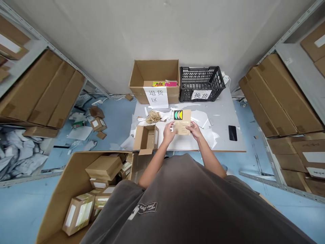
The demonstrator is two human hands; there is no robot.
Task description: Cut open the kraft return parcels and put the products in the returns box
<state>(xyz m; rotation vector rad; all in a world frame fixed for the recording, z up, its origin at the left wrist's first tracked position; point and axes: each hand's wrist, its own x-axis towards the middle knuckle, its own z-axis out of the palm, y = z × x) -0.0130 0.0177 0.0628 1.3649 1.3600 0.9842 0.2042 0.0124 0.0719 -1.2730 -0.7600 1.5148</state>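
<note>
A tan booklet (182,122) with green, white and yellow shapes on a black patch is held upright over the table. My left hand (169,132) grips its left edge, fingers closed. On the opposite edge, my right hand (194,130) pinches the cover with the thumb in front. Just left of my left hand stands a small open carton (148,137), its flaps spread and its inside bare. Behind it lies a crumpled clump of brown packing paper (153,117), among torn white paper scraps.
At the back of the table (225,112) stand a labelled cardboard box (134,76) with colourful packages and a black plastic crate (199,81). A phone (232,133) lies at right. A large carton (54,203) of parcels sits at lower left. Shelves with boxes flank both sides.
</note>
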